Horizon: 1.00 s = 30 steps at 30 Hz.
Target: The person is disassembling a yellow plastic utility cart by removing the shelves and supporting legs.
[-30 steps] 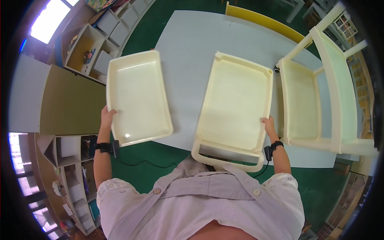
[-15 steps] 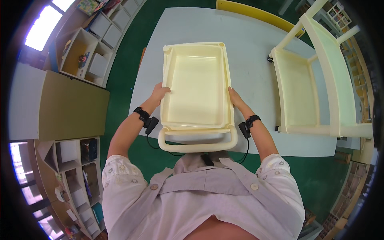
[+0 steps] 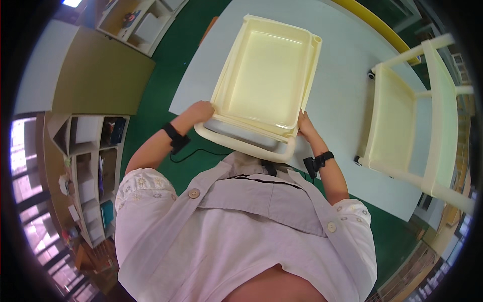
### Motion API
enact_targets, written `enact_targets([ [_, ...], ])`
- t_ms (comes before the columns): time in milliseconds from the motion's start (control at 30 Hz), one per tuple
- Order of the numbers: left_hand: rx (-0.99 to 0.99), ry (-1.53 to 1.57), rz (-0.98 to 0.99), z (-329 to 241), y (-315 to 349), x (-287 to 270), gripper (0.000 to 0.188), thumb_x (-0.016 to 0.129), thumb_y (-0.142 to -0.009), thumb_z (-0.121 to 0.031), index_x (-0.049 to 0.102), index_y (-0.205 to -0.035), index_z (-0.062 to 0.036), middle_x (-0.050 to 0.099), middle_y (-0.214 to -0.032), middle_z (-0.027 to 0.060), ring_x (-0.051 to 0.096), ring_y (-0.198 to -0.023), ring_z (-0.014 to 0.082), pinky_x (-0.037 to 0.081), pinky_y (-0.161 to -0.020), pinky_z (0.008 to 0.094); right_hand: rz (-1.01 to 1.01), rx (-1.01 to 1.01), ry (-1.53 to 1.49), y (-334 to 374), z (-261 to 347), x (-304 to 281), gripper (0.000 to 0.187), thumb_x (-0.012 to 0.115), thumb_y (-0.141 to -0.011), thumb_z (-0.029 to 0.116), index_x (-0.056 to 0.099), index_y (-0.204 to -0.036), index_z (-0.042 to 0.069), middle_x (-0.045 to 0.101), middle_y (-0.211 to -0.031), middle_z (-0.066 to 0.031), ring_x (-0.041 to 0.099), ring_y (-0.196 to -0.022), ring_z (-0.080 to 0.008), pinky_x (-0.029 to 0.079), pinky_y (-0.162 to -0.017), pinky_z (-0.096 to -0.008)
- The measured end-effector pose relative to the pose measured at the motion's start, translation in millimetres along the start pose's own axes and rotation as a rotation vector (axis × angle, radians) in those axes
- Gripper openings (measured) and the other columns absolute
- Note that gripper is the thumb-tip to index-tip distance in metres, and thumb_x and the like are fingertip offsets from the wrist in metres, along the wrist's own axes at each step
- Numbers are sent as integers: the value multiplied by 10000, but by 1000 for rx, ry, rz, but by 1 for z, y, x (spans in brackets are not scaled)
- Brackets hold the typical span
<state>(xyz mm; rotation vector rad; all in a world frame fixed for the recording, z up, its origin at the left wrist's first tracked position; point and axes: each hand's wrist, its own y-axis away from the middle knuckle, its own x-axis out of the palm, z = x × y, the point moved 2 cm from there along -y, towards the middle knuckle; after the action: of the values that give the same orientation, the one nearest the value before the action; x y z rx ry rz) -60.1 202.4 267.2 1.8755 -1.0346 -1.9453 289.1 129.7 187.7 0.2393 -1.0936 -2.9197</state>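
Note:
A cream plastic trolley tray [image 3: 264, 75] with raised rims lies over the table before me, its far end leaning a little to the right. What looks like a second rim shows beneath its edge. A rounded push handle [image 3: 241, 146] curves from its near end towards my waist. At the near left corner, beside the handle's root, my left hand [image 3: 200, 111] is closed on the rim. My right hand [image 3: 306, 125] grips the right side close to the near corner, its fingers partly hidden by the rim.
A grey table [image 3: 342, 85] carries a partly built cream trolley frame [image 3: 395, 116] with small black casters, lying on its side at the right. A yellow edge [image 3: 377, 20] runs behind. White shelving [image 3: 90, 171] and a tan cabinet [image 3: 103, 70] stand left on green floor.
Both hands have shifted along the tray's sides to its near end, the left now by the handle. My view has turned, so tray and table appear rotated clockwise.

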Motion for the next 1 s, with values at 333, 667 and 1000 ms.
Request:
enact_targets([
  [333, -282, 403, 480, 23, -7, 8, 315, 546, -770, -270, 631, -964, -36, 622, -963, 117, 592, -845, 239, 466, -744, 336, -458, -222, -86, -41, 24, 6, 554, 548, -805, 295, 361, -1199, -46, 525, -999, -212, 519, -943, -293, 389, -854, -368],
  [667, -292, 369, 234, 51, -19, -5, 300, 622, -639, -337, 657, -749, -59, 641, -765, 83, 607, -669, 243, 467, -631, 346, 358, -1018, 970, -9, 155, 98, 295, 450, -800, 178, 556, -1050, 62, 559, -1053, -145, 542, -962, -287, 423, -838, -415],
  [1000, -484, 804, 58, 64, -22, 20, 216, 595, -656, -267, 612, -580, -65, 594, -587, 58, 545, -501, 202, 446, -566, 343, 12, -809, 1576, -56, 125, 193, 849, 441, -805, 546, 128, -1373, -2, 81, -1437, -192, 79, -1318, -371, 178, -963, -633],
])
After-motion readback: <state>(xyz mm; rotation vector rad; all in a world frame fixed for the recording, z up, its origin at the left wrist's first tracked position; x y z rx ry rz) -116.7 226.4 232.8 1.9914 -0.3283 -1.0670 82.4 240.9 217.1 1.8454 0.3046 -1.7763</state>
